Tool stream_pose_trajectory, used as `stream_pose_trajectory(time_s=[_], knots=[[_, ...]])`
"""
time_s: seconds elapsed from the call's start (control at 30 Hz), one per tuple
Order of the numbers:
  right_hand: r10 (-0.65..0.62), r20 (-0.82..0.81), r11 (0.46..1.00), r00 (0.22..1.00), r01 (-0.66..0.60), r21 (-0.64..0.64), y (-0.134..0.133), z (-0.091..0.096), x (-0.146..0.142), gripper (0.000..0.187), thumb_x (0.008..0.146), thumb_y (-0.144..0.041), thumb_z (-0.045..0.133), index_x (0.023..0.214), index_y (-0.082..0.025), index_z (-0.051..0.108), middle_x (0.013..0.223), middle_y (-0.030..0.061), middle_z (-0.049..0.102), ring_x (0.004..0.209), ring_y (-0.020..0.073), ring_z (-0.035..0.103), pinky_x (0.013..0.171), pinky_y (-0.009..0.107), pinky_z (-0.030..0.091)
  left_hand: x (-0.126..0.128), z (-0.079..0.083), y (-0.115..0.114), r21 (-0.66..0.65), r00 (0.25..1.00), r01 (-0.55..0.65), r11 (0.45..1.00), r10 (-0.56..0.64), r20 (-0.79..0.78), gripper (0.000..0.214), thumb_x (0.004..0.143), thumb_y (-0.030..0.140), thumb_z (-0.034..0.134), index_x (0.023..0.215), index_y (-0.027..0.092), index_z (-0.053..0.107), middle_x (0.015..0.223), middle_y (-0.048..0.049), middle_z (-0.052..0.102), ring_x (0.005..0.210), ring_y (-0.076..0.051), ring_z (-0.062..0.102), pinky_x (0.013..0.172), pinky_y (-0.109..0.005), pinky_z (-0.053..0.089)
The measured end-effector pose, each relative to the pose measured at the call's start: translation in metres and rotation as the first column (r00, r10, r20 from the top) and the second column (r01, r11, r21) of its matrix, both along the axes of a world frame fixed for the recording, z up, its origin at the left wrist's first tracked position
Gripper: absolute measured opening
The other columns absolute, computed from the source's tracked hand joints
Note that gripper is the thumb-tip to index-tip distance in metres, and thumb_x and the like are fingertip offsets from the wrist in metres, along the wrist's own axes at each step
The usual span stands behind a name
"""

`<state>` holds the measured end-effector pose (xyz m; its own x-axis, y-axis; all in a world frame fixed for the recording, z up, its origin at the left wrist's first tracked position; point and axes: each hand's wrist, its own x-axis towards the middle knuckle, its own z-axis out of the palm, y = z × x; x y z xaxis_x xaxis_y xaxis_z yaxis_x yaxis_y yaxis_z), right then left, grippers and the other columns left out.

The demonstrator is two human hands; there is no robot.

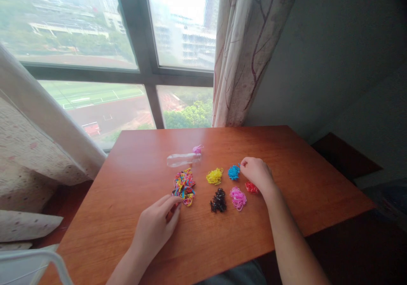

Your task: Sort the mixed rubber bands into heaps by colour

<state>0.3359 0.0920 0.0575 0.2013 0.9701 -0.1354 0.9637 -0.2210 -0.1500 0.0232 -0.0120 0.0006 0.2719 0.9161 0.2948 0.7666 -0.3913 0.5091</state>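
Note:
A mixed pile of multicoloured elastic bands (183, 185) lies left of centre on the table. At its lower edge, my left hand (160, 219) has thumb and fingertips together; what they hold, if anything, is too small to name. My right hand (257, 172) is closed in a pinch beside a blue pile of bands (234, 172), its fingertips at that pile's right edge. Whether a band is between them I cannot make out. Around it are single-colour piles: yellow bands (215, 176), black bands (218, 201), pink bands (238, 198) and red bands (251, 187), the red partly hidden by my right hand.
A clear plastic bottle (181, 160) with a pink cap (197, 149) lies on its side behind the mixed pile. The wooden table (133, 157) stands against a window between curtains (237, 56). A white rail (34, 255) shows at lower left.

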Motion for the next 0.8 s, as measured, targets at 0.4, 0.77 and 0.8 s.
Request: stream_pose_trajectory(time_s=[0.4, 0.77, 0.8], knots=[[0.030, -0.121, 0.996, 0.992, -0.020, 0.083, -0.004, -0.009, 0.002, 0.019, 0.089, -0.026, 0.055, 0.086, -0.023, 0.074, 0.080, 0.0023, 0.071, 0.075, 0.0152, 0.064, 0.059, 0.023, 0.033, 0.001, 0.001, 0.000, -0.010, 1.000, 0.005, 1.000, -0.005, -0.002, 0.019, 0.092, 0.023, 0.047, 0.096, 0.023, 0.066, 0.079, 0.0009, 0.069, 0.062, -0.012, 0.064, 0.059, -0.021, 0.048], [0.215, -0.285, 0.953, 0.934, -0.137, 0.271, -0.057, -0.003, -0.044, 0.013, 0.090, -0.026, 0.056, 0.082, -0.023, 0.065, 0.061, -0.0041, 0.061, 0.059, 0.0133, 0.057, 0.057, 0.023, 0.032, -0.002, 0.001, 0.002, -0.003, 0.998, -0.067, 0.998, 0.067, -0.001, 0.019, 0.091, 0.025, 0.048, 0.094, 0.023, 0.067, 0.073, 0.0019, 0.068, 0.060, -0.012, 0.063, 0.058, -0.022, 0.047], [0.253, -0.319, 0.942, 0.913, -0.158, 0.297, -0.066, -0.005, -0.053, 0.013, 0.089, -0.025, 0.056, 0.079, -0.023, 0.064, 0.061, -0.0043, 0.061, 0.058, 0.0130, 0.057, 0.056, 0.023, 0.031, -0.002, 0.000, 0.002, -0.011, 0.997, -0.082, 0.997, 0.082, -0.001, 0.019, 0.091, 0.025, 0.048, 0.094, 0.022, 0.067, 0.074, 0.0017, 0.068, 0.060, -0.012, 0.063, 0.059, -0.022, 0.048]])
